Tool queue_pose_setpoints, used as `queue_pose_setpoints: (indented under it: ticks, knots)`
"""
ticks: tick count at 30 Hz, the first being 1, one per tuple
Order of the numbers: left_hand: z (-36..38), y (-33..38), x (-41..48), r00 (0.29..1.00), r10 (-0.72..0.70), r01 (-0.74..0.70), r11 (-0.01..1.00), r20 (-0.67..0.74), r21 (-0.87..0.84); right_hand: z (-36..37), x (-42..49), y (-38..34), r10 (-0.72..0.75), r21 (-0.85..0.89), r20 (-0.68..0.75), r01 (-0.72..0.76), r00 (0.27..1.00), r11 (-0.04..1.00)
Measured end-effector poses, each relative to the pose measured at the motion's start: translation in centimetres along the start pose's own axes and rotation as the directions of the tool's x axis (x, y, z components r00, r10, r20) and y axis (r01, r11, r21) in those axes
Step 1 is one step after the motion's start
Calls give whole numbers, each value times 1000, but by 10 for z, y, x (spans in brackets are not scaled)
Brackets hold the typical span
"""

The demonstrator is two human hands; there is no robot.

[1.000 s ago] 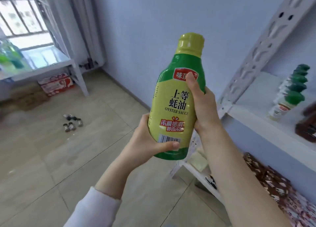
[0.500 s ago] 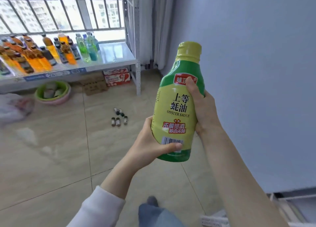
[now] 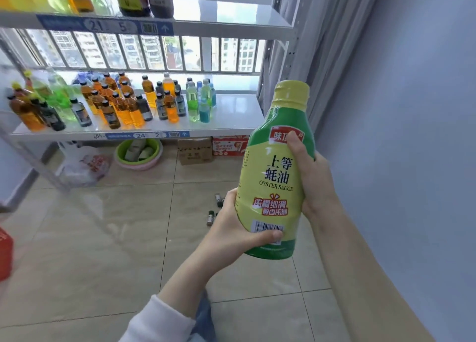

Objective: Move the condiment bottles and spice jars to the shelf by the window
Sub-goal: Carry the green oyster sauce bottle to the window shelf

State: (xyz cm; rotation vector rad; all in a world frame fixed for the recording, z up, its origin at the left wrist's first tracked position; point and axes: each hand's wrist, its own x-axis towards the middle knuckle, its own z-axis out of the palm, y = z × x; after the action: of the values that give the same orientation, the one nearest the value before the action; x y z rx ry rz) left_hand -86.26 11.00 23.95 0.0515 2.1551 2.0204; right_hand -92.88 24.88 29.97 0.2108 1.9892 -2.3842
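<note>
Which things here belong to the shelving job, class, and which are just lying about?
Job:
oyster sauce bottle, held by left hand and right hand
window shelf

Lying about:
green basin
cardboard box
plastic bag

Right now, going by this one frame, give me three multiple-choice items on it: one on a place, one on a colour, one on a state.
1. Where does the round green plastic basin sit?
A. On the floor under the grey metal shelf
B. On the shelf's top board
C. On the windowsill

2. What colour is the cap of the green-and-yellow plastic oyster sauce bottle?
A. Red
B. Yellow
C. Black

3. How is that bottle held?
A. Left hand alone
B. Standing on the floor
C. In both hands, off the floor

Key: 1 A, the basin rests on the tiles below the lower board. 2 B, the cap is yellow above the green shoulder. 3 C, the left hand cups the base while the right hand wraps the side, thumb across the label.
</note>
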Motion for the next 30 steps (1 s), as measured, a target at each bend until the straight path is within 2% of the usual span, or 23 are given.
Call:
queue_pose_setpoints:
  ticks: [8,17,30]
  knots:
    - [-102,33,130,999,52,-52,999,11,-15,95,129,-32,-82,-36,-4,82,997,996]
    - [-163,45,257,999,52,-52,999,12,-12,147,260,-40,-87,-22,-25,86,996,996]
    - [-237,102,433,976,191,-178,976,-106,125,216,443,-96,-218,13,95,218,971,976]
